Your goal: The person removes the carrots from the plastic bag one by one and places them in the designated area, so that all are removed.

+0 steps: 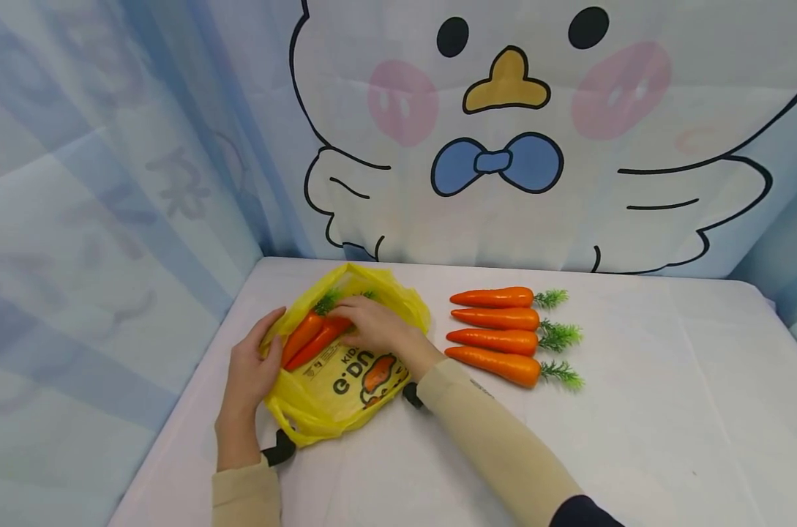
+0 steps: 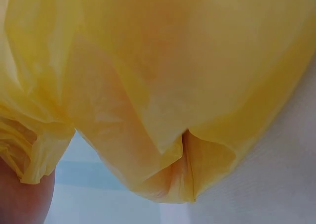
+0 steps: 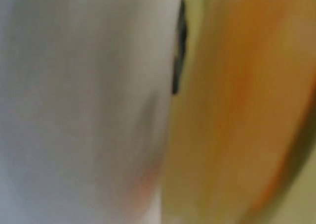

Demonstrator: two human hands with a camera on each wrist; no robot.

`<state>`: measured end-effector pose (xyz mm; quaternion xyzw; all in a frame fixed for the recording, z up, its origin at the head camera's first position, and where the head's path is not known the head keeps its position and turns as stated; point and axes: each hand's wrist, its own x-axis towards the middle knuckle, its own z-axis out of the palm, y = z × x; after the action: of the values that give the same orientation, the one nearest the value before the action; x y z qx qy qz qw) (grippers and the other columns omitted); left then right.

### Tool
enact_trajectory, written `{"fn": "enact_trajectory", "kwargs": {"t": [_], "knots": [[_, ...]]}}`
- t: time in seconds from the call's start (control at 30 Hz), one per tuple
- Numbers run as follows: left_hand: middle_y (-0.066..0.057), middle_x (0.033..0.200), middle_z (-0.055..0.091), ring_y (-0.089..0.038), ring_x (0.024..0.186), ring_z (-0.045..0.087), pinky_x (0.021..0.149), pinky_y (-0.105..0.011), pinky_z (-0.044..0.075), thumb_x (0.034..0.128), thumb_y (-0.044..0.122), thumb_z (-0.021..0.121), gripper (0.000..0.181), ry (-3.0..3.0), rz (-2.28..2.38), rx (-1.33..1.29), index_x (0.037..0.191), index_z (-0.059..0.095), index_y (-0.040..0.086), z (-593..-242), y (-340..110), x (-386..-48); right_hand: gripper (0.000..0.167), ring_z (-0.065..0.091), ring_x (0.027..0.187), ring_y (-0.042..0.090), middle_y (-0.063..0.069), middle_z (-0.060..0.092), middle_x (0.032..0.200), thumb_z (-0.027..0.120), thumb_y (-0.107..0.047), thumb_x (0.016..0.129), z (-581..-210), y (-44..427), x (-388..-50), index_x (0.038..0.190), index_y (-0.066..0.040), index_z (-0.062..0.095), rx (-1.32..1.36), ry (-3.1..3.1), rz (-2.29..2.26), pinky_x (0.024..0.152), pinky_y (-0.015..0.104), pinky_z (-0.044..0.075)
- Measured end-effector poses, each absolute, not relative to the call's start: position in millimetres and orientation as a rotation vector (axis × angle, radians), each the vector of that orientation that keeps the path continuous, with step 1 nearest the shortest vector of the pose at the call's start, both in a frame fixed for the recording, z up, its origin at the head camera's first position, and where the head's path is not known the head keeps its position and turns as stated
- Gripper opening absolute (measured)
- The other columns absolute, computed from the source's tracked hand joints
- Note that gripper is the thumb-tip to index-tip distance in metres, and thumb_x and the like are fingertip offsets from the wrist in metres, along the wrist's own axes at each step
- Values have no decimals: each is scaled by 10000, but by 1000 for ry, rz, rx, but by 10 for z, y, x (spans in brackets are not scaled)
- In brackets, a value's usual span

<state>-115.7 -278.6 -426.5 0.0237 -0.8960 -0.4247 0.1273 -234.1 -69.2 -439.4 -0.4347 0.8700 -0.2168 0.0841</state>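
A yellow plastic bag (image 1: 332, 413) with dark print lies on the table, its mouth spread wide. Two orange carrots with green tops lie inside: an outer carrot (image 1: 299, 341) and, next to it, an inner carrot (image 1: 315, 348). My left hand (image 1: 253, 362) holds the bag's left rim, thumb on the inner side; bunched plastic meets a digit (image 2: 29, 199) in the left wrist view. Reaching in from the right, my right hand (image 1: 381, 322) grips the inner carrot near its leafy end, its fingertips partly hidden. The right wrist view is blurred yellow and orange.
Several carrots (image 1: 497, 340) lie in a stacked row to the right of the bag, green tops pointing right. A white cloth covers the table (image 1: 668, 410). Printed curtains (image 1: 490, 227) stand behind it and at the left.
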Motion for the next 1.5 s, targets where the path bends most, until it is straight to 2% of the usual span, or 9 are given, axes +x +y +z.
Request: {"fn": "enact_trajectory", "kwargs": {"t": [0.33, 0.67, 0.9, 1.13, 1.5], "knots": [[-129, 1480, 518, -343, 1368, 458, 1129, -542, 347, 1031, 42, 500, 432, -2580, -1222, 41, 1459, 523, 85, -4301, -2802, -1166, 456, 439, 1339, 227, 56, 501, 1445, 740, -198, 939, -4407, -686, -2336, 1374, -128, 620, -1349, 2639, -534, 1156, 308, 311], [-132, 1488, 508, -347, 1371, 450, 1127, -548, 347, 1043, 74, 490, 428, -2596, -1210, 61, 1469, 513, 104, -4272, -2820, -1148, 393, 466, 1307, 225, 32, 568, 1370, 745, -177, 932, -4405, -607, -2300, 1315, -132, 667, -1342, 2644, -465, 1148, 313, 324], [-134, 1486, 509, -351, 1363, 456, 1125, -553, 348, 1042, 67, 488, 434, -2595, -1202, 59, 1472, 512, 114, -4282, -2828, -1147, 414, 468, 1310, 197, 17, 571, 1397, 758, -218, 925, -4357, -527, -2220, 1325, -160, 668, -1296, 2613, -430, 1139, 302, 338], [-128, 1495, 500, -354, 1371, 444, 1118, -560, 356, 1048, 83, 485, 440, -2596, -1209, 80, 1484, 504, 135, -4284, -2824, -1144, 430, 485, 1313, 193, 16, 543, 1432, 731, -194, 945, -4334, -461, -2152, 1366, -174, 643, -1286, 2545, -393, 1109, 327, 395], [-130, 1475, 521, -355, 1357, 464, 1103, -563, 374, 1043, 85, 485, 429, -2561, -1186, 40, 1470, 519, 115, -4307, -2836, -1159, 420, 505, 1268, 196, 11, 589, 1362, 750, -158, 927, -4325, -373, -2104, 1335, -146, 653, -1371, 2535, -422, 1086, 306, 408]]}}
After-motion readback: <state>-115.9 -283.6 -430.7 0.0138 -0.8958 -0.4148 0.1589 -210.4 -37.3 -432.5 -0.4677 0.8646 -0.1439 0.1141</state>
